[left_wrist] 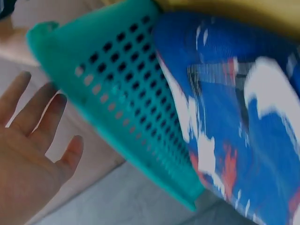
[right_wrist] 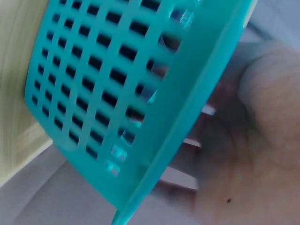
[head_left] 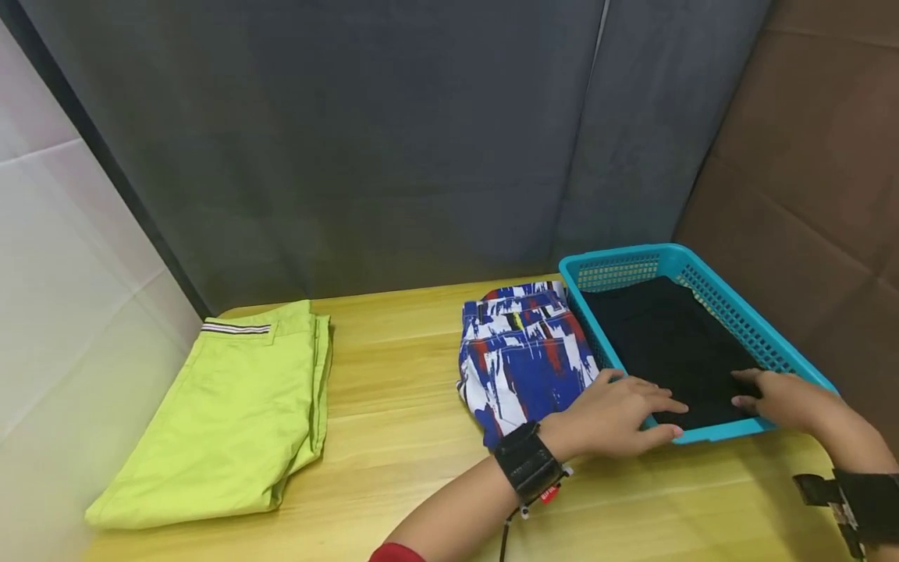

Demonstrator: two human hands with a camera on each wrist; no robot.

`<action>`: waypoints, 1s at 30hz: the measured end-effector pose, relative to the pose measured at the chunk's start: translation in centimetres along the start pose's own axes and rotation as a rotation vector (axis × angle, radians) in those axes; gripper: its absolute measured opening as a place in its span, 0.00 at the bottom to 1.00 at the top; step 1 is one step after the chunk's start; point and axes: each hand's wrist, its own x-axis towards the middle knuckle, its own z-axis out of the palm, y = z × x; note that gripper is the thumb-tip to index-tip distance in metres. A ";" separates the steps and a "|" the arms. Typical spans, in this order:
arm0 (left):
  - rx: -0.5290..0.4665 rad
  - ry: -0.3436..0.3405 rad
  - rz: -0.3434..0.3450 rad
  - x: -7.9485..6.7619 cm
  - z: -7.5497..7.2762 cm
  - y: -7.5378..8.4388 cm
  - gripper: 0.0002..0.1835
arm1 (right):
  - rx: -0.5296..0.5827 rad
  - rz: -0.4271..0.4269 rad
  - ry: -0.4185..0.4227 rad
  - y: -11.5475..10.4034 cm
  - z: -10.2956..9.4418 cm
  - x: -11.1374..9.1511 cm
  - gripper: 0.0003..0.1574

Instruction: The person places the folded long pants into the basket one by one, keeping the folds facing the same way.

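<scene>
A folded black garment lies flat inside a teal plastic basket. My left hand is over the basket's near left corner, its fingers spread and fairly straight. In the left wrist view the same hand shows nothing in its grasp. Across the near right corner reaches my right hand, fingers and thumb relaxed at the edge of the black garment. The right wrist view shows this hand beyond the basket's rim; its fingertips are partly hidden there.
Folded shorts with a blue, white and red pattern lie against the basket's left side. At the table's left lie folded lime-green trousers. A dark grey curtain hangs behind the wooden table, and a brown panel borders the right.
</scene>
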 end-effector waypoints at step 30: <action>-0.151 0.232 -0.484 -11.9 -2.2 -9.2 0.50 | 0.046 -0.259 0.571 -19.6 3.0 0.1 0.37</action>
